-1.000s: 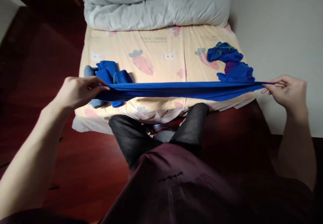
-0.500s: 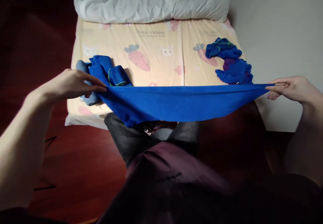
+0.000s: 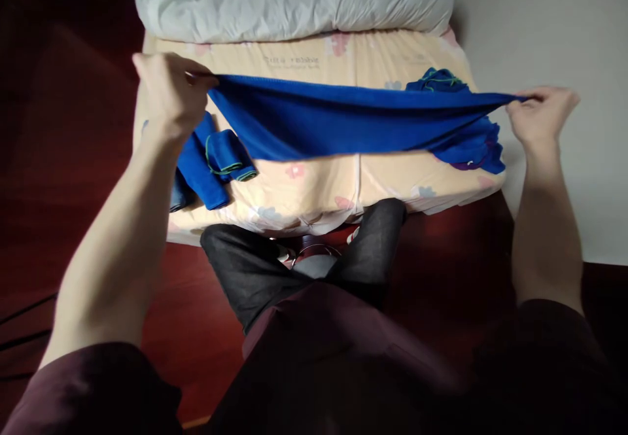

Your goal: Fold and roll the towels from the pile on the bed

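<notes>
A blue cloth point(image 3: 333, 118) is stretched wide in the air above the bed, its upper edge pulled nearly straight and its lower part sagging. My left hand point(image 3: 171, 91) is closed on one upper corner. At the opposite corner, my right hand point(image 3: 542, 114) pinches the cloth. Rolled blue cloths point(image 3: 209, 167), one with a green edge, lie on the bed below my left hand. Crumpled blue cloths point(image 3: 471, 144) lie near my right hand, partly covered from view by the stretched cloth.
The bed point(image 3: 314, 190) has a pale yellow sheet with carrot prints. A thick grey-white quilt point(image 3: 294, 3) is heaped along its far side. A pale wall point(image 3: 549, 29) stands at the right. My knees point(image 3: 380, 232) are close to the bed's near edge, above a dark red floor point(image 3: 196, 330).
Both hands have moved up and away from me, carrying the blue cloth from over the bed's near edge to above its middle. The rolled cloths on the left show more now.
</notes>
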A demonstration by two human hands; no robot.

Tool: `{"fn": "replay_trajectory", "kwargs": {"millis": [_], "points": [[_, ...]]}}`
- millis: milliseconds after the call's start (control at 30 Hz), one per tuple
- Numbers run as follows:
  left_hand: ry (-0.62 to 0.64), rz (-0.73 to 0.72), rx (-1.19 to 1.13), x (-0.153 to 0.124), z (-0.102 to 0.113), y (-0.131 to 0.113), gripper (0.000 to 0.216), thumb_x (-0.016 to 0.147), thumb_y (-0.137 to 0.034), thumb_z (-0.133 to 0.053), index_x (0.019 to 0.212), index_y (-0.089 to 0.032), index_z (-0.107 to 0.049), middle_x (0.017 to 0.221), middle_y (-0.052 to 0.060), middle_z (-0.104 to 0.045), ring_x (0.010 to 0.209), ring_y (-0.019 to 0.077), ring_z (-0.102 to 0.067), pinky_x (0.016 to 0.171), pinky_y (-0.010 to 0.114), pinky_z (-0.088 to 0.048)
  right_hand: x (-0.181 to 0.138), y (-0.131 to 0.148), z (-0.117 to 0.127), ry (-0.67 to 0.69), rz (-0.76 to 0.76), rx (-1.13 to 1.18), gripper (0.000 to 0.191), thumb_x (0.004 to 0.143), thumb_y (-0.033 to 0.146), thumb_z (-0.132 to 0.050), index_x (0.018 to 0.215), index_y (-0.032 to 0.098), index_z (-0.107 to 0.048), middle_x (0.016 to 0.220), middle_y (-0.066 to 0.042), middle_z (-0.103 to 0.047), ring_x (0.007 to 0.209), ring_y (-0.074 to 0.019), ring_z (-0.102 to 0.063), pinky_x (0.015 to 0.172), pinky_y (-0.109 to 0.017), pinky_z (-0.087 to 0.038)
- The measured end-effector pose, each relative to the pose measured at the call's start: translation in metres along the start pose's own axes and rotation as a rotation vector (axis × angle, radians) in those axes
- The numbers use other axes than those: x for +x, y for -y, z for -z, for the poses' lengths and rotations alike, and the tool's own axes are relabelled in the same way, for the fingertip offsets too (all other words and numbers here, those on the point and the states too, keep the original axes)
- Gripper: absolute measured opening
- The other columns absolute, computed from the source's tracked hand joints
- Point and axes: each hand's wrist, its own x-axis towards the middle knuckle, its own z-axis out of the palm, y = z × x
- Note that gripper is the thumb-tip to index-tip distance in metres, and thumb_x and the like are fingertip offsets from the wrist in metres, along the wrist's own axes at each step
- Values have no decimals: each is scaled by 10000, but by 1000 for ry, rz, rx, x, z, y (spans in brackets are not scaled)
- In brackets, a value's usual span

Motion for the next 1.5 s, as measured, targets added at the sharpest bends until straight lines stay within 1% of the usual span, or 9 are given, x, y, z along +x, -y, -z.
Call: {"fn": "replay_trajectory", "kwargs": {"millis": [100, 200, 500, 700, 833, 967, 1233, 1367, 1500], "points": [[-125, -98, -62, -21, 3, -3, 470, 976, -556, -693, 1168, -155, -844, 1060, 34, -814, 935, 189, -678, 984, 431, -539, -17, 2, -3, -162, 44, 52, 329, 900, -53, -620, 1178, -23, -792, 1226, -270, -786, 1141, -241, -781, 986, -341, -593], [-95, -134, -39, -54, -15, 6, 438, 1027, -507, -653, 1192, -145, -835, 1098, 89, -811, 1010, 225, -714, 947, 460, -560, -43, -9, -25, -151, 92, 114, 316, 902, -58, -605, 1150, -5, -794, 1274, -263, -773, 1206, -241, -763, 959, -334, -609], [353, -167, 66, -153, -139, 60, 395, 1066, -441, -492, 1018, -203, -804, 1053, 116, -791, 1137, 275, -647, 912, 483, -504, -118, -85, -147, 252, -145, 54, 202, 957, -33, -640, 1045, 108, -755, 1365, -218, -751, 1202, -151, -705, 1147, -354, -503], [543, -314, 57, -187, -177, 101, 244, 1011, -251, -533, 1060, -182, -762, 1061, 142, -738, 1129, 302, -615, 962, 491, -473, -166, -112, -183, 429, -128, 32, 281, 921, -75, -589, 948, 159, -743, 1386, -188, -746, 1238, -153, -658, 1214, -386, -418], [488, -279, 56, -189, -180, 126, 348, 1045, -322, -487, 1186, -165, -764, 1131, 94, -733, 1051, 216, -609, 926, 415, -488, -171, -116, -185, 370, -182, 8, 291, 915, -69, -575, 963, 170, -734, 1358, -186, -756, 1221, -166, -664, 1186, -387, -421], [439, -161, 24, -191, -174, 134, 429, 1034, -350, -423, 1102, -129, -785, 1084, 64, -736, 1046, 168, -635, 863, 376, -476, -174, -123, -171, 318, -209, -1, 267, 932, -16, -573, 1001, 194, -724, 1335, -184, -758, 1154, -189, -674, 1154, -393, -428], [603, -244, -13, -219, -160, 124, 383, 1033, -347, -449, 1152, -186, -776, 1047, 95, -738, 1015, 229, -654, 895, 388, -531, -200, -136, -163, 395, -126, 36, 266, 945, 18, -550, 974, 187, -753, 1334, -193, -764, 1257, -223, -696, 1197, -427, -466], [631, -217, 44, -207, -148, 109, 397, 1071, -491, -486, 1131, -232, -781, 1117, 130, -753, 1085, 285, -669, 978, 458, -520, -204, -132, -169, 379, -145, -76, 359, 922, -7, -501, 1086, 130, -790, 1363, -192, -761, 1340, -233, -693, 1235, -405, -474], [381, -72, 144, -168, -130, 96, 417, 1045, -568, -604, 1238, -225, -743, 1311, 162, -684, 1309, 367, -567, 1134, 595, -393, -204, -131, -168, 361, -92, -87, 523, 849, -54, -459, 1211, 96, -806, 1393, -174, -750, 1365, -231, -701, 1242, -371, -493]]}}
